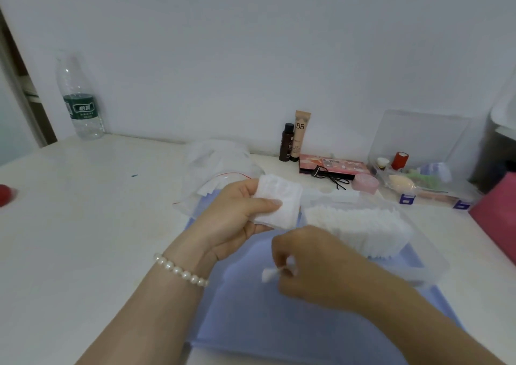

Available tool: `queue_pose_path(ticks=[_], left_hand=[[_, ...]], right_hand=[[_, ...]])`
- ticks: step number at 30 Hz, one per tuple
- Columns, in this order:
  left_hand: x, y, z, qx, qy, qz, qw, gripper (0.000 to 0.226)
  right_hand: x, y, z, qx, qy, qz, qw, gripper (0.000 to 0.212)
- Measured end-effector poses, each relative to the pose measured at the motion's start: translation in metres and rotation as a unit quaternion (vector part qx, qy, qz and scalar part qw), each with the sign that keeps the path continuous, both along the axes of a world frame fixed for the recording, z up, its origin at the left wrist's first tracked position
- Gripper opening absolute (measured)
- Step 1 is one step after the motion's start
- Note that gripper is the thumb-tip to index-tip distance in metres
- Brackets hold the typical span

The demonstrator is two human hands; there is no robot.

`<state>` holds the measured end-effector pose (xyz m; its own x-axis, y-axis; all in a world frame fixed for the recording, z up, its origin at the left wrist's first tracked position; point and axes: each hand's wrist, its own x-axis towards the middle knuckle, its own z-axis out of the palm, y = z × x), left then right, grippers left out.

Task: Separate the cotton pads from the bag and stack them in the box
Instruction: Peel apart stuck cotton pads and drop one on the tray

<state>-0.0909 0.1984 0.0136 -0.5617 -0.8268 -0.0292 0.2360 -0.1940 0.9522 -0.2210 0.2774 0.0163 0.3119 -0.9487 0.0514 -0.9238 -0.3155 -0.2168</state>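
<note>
My left hand [234,214] holds a small stack of white square cotton pads [282,200] above the blue mat, thumb pressed on top. My right hand [310,264] is lower and nearer to me, pinching a single thin cotton pad [269,274] between its fingertips; it looks blurred. A clear plastic box [418,241] lies to the right on the mat, with a row of white pads [360,225] stacked inside. Behind my left hand lies the clear zip bag [217,166] with a red seal line, holding more pads.
A blue mat [251,314] covers the white table in front of me. A water bottle [81,99] stands far left. Cosmetics bottles [296,137], a pink palette [329,166], a pink round jar [364,183] and a clear organiser [418,163] sit at the back right. A pink object [497,214] borders the right edge.
</note>
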Motion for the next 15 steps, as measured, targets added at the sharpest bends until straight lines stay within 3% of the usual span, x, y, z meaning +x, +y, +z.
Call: queue_pose_path(ticks=[2, 4, 6, 10, 15], left_hand=[[-0.004, 0.002, -0.001, 0.006, 0.007, -0.005, 1.0, 0.024], [-0.008, 0.004, -0.003, 0.009, 0.009, -0.01, 1.0, 0.024], [-0.013, 0.007, -0.006, 0.013, 0.013, -0.023, 1.0, 0.026], [-0.019, 0.012, -0.009, 0.025, 0.035, -0.048, 0.998, 0.026], [-0.02, 0.012, -0.009, 0.057, 0.042, -0.035, 0.997, 0.038]], right_hand=[[-0.007, 0.005, 0.024, 0.026, -0.191, -0.029, 0.981, 0.01], [-0.018, 0.006, 0.041, 0.035, -0.387, -0.058, 0.919, 0.016], [-0.027, 0.003, 0.047, 0.038, -0.485, -0.096, 0.868, 0.024], [-0.036, -0.006, 0.037, 0.046, -0.505, -0.133, 0.852, 0.031], [-0.037, -0.01, 0.034, 0.022, -0.433, -0.13, 0.892, 0.027]])
